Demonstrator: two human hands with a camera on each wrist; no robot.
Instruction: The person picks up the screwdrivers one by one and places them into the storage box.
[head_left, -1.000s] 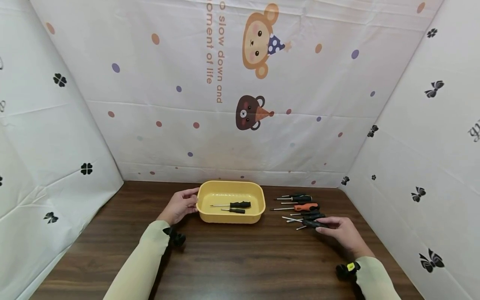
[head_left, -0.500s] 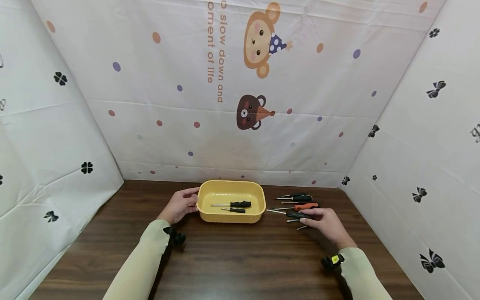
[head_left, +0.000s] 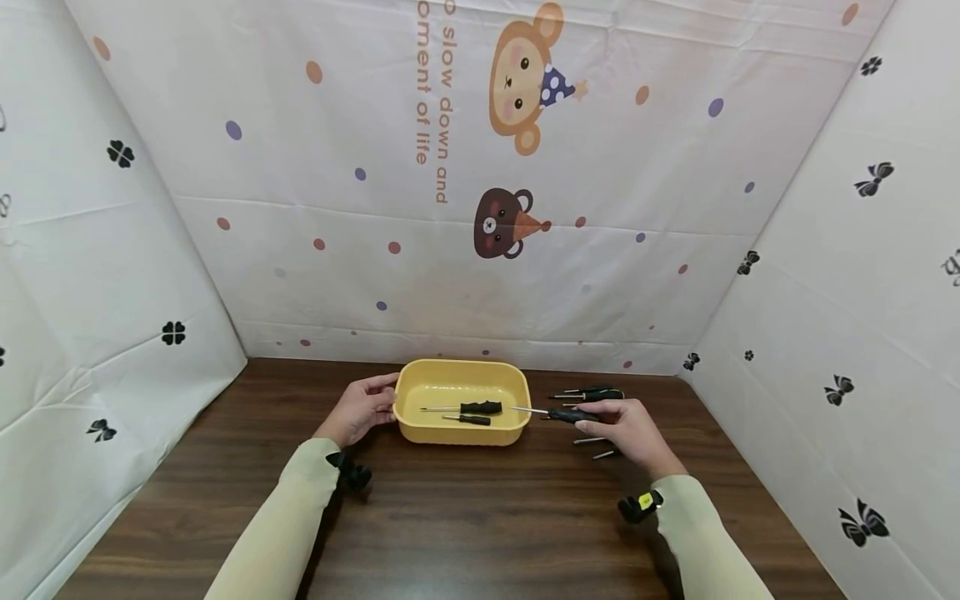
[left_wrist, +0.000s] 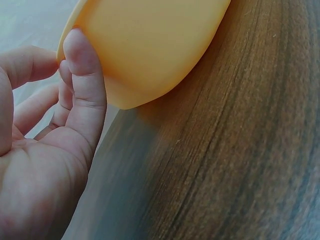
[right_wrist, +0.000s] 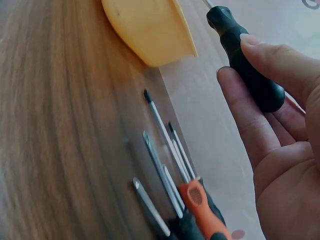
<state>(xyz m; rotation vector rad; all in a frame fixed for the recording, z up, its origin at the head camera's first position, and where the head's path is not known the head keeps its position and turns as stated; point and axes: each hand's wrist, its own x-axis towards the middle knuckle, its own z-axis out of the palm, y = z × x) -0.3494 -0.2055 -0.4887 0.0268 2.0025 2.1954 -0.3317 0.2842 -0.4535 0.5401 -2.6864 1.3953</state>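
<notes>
A yellow plastic basin (head_left: 462,435) stands at the back of the table, with two black-handled screwdrivers (head_left: 480,407) lying inside. At its left end my left hand (head_left: 363,412) holds the rim; in the left wrist view the thumb (left_wrist: 84,65) lies against the wall and a fingertip meets the edge. My right hand (head_left: 630,425) pinches another screwdriver (right_wrist: 250,67) by its black handle, between thumb and fingers. That screwdriver's shaft points left, its tip over the basin's right rim in the head view.
Several more screwdrivers lie right of the basin, partly hidden by my right hand. One has an orange handle (right_wrist: 200,202); a black-handled one (head_left: 603,396) lies farther back. Printed white cloth (head_left: 337,275) rises behind and at both sides of the wooden table (head_left: 465,517).
My right hand has carried the screwdriver leftward and slightly back, away from the others, until its tip reaches the basin's right rim. My left hand has stayed at the basin.
</notes>
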